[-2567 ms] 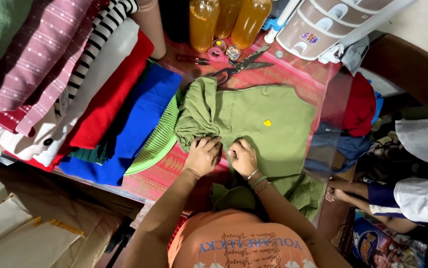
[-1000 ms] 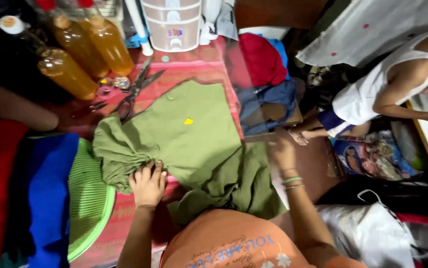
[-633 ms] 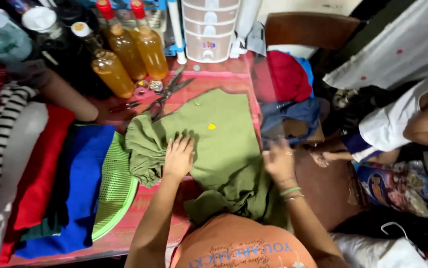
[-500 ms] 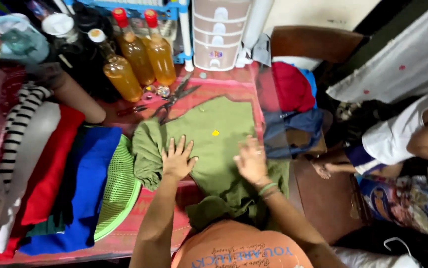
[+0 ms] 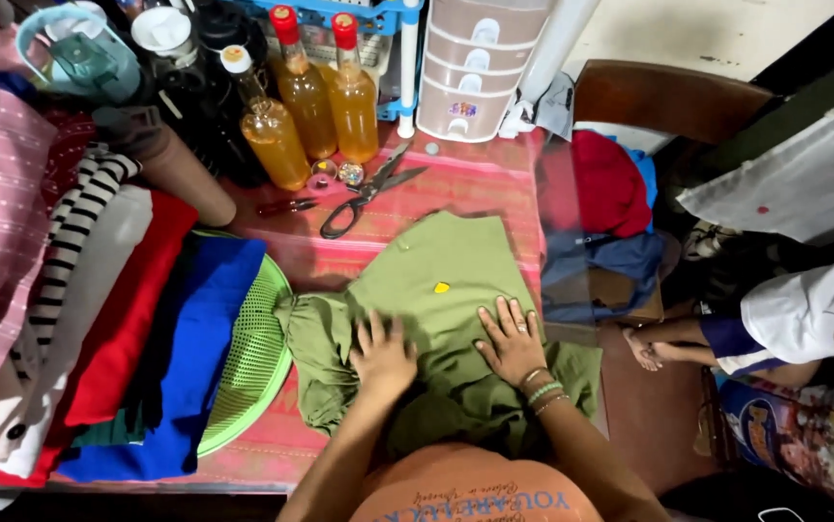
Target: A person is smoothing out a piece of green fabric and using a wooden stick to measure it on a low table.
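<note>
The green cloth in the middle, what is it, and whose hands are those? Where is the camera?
The camera sits on a person's head and looks down, so the two bare hands are that person's own. The left hand and the right hand both lie flat, fingers spread, on a green garment on the table. Nothing is gripped. Behind it lie scissors and bottles of amber liquid. To the left are stacked folded cloths and a green mesh basket.
</note>
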